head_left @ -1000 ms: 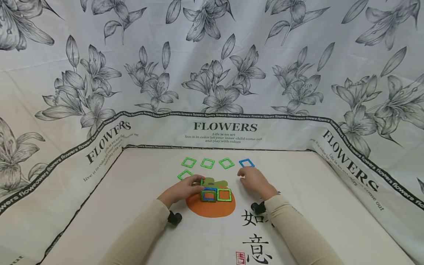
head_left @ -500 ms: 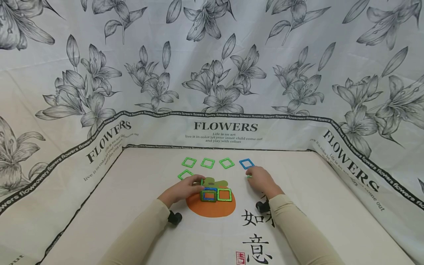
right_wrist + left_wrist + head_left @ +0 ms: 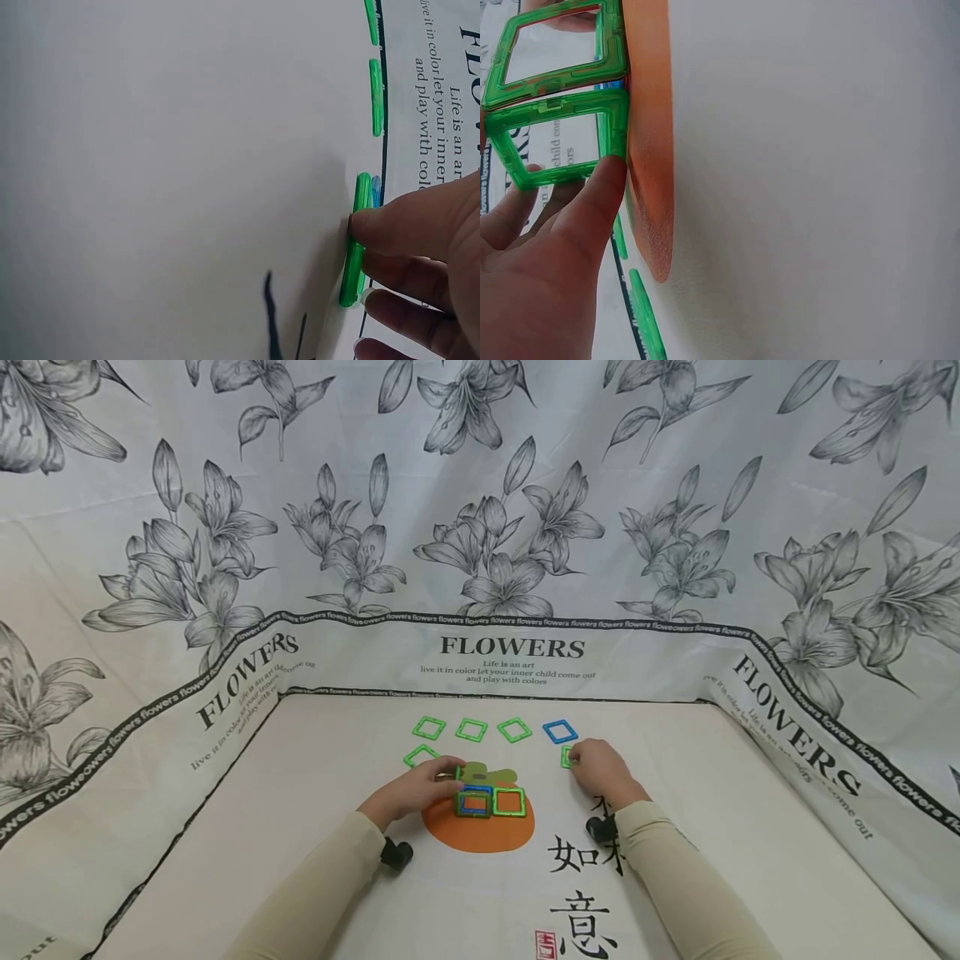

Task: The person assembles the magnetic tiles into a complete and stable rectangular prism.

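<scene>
From the head view, I see the left hand [image 3: 416,789] just left of centre, unmoved, holding a standing green frame [image 3: 615,126] between thumb and fingers, beside the joined green and blue frames over the orange patch [image 3: 480,837]. Above it, the row of green frames [image 3: 475,721] lies as before. Right of centre, the blue frame [image 3: 548,733], earlier partly covered, now shows whole; the right hand [image 3: 603,772] has shifted rightward, pinching a green square [image 3: 354,262] just below it, hardly visible a second ago.
</scene>
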Action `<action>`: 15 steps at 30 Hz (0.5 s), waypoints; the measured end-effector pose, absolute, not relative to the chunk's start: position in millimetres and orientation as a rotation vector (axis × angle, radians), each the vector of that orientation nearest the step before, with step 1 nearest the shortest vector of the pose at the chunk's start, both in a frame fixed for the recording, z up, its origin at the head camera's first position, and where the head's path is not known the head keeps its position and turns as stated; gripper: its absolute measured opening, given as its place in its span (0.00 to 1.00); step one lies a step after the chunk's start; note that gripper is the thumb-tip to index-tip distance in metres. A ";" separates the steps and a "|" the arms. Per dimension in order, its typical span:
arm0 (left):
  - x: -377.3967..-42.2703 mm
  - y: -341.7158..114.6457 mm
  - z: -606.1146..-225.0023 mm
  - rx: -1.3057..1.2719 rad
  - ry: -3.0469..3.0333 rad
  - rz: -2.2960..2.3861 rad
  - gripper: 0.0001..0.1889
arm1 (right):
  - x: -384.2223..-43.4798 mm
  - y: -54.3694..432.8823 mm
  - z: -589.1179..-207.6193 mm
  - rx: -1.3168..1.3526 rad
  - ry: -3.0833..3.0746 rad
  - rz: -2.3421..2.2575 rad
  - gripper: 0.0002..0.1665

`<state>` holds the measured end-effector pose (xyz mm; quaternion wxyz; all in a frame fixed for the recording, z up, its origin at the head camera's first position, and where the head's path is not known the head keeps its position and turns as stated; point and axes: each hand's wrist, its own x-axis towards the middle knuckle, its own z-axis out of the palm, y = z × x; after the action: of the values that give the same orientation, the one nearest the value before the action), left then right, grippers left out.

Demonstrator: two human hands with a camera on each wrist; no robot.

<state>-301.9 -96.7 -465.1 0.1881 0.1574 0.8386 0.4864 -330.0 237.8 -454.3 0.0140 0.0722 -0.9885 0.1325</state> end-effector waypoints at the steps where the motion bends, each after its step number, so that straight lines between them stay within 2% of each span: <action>1: -302.1 -96.8 -464.9 0.444 2.358 1.369 0.25 | -330.3 238.2 -454.3 0.223 -3.081 0.406 0.16; 15: -298.4 -95.5 -461.7 0.441 2.341 1.379 0.25 | -330.8 237.7 -454.9 0.170 -3.114 0.402 0.11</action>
<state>-298.4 -95.5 -461.7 0.1934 0.1572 0.8345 0.4914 -330.8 237.7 -454.9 -0.0012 0.0540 -0.9903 0.1280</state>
